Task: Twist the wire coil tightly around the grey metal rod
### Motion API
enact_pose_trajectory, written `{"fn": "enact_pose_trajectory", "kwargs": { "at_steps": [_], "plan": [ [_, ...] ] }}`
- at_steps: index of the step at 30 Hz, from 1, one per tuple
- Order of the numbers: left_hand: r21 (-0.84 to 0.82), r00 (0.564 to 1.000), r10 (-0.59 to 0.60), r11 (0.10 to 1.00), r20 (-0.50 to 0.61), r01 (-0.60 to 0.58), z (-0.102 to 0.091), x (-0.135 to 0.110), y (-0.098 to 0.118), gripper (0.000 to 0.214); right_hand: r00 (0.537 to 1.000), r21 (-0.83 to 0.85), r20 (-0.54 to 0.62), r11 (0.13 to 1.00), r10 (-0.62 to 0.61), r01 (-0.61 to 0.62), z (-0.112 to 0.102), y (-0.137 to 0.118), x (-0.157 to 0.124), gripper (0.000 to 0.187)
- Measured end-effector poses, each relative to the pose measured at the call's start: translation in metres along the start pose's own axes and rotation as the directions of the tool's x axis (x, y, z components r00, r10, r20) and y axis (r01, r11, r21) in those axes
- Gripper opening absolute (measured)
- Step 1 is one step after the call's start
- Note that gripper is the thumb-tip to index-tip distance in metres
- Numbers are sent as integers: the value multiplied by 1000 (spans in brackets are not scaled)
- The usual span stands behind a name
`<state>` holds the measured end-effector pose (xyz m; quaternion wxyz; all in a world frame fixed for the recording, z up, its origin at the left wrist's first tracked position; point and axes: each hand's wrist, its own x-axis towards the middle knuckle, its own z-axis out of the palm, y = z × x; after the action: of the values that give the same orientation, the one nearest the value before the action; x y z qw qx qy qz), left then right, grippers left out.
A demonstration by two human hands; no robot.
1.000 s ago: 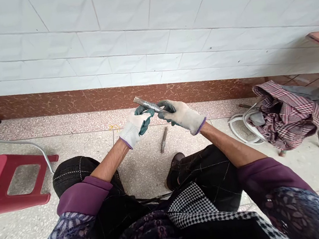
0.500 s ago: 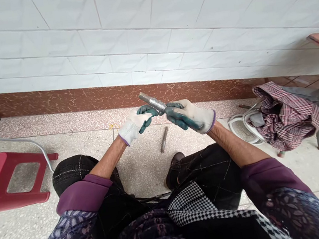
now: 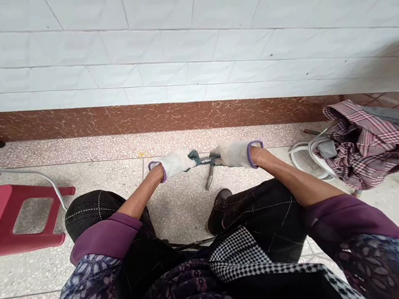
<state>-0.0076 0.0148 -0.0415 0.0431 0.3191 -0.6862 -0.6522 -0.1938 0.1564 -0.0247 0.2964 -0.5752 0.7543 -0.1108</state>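
Note:
Both of my hands wear white gloves with dark green coating on the fingers. My left hand [image 3: 183, 160] is closed around the left end of a wire-wound stick [image 3: 205, 160]. The fingers of my right hand [image 3: 233, 154] wrap round its right end. Only a short silvery, ridged middle part shows between the gloves; the ends are hidden. Held level, it is low over the floor. Below it lies a second, similar stick [image 3: 209, 178], slanted on the floor, its upper end close under my right hand.
A red plastic stool [image 3: 41, 216] stands at the left, with a grey hose [image 3: 35, 171] beside it. At the right, checked cloth [image 3: 366, 146] hangs over a chair's frame near a white ring-shaped item [image 3: 299, 157]. Ahead is a tiled wall [image 3: 170, 49]. My brown shoe [image 3: 220, 206] is near the loose stick.
My hands have lowered with the stick, and it has turned from slanted to level between them. Its far end, visible before, is now covered by my left glove.

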Motion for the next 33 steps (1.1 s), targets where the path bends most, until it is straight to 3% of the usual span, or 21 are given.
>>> {"fn": "enact_pose_trajectory", "kwargs": {
  "at_steps": [5, 8, 10, 12, 16, 19, 21, 23, 26, 33],
  "plan": [
    [-83, 1000, 9, 996, -25, -11, 14, 9, 5, 7, 993, -206, -116, 978, 11, -35, -10, -6, 20, 25],
    [-234, 1000, 11, 972, -22, -16, 17, 14, 6, 15, 973, -257, -225, 966, -47, -12, -15, -10, 19, 26],
    [-336, 1000, 15, 942, -25, -22, 19, 16, 5, 17, 964, -130, -260, 991, -55, 21, -15, -12, 16, 22],
    [-380, 998, 42, 923, -53, -59, 19, 15, 4, 14, 970, 127, -242, 990, -27, 59, -13, -13, 12, 19],
    [-416, 990, 137, 898, -46, -143, 18, 4, 8, 12, 996, 649, -47, 756, -76, 88, -8, -12, 3, 30],
    [-415, 983, 167, 891, -71, -181, 18, -3, 14, 14, 986, 753, -6, 647, -168, 115, -4, -12, 3, 39],
    [-393, 980, 148, 900, -130, -188, 19, -4, 17, 14, 985, 692, -61, 704, -164, 160, -2, -13, 7, 33],
    [-374, 978, 104, 912, -180, -166, 20, -3, 18, 13, 975, 532, -190, 822, -120, 205, 0, -16, 11, 23],
    [-364, 980, 62, 922, -189, -129, 21, 1, 17, 12, 923, 305, -371, 925, -106, 228, 1, -18, 16, 18],
    [-324, 989, 124, 935, -81, -143, 13, 3, 14, 12, 941, 390, -336, 902, -48, 185, -4, -20, 11, 17]
  ]
}}
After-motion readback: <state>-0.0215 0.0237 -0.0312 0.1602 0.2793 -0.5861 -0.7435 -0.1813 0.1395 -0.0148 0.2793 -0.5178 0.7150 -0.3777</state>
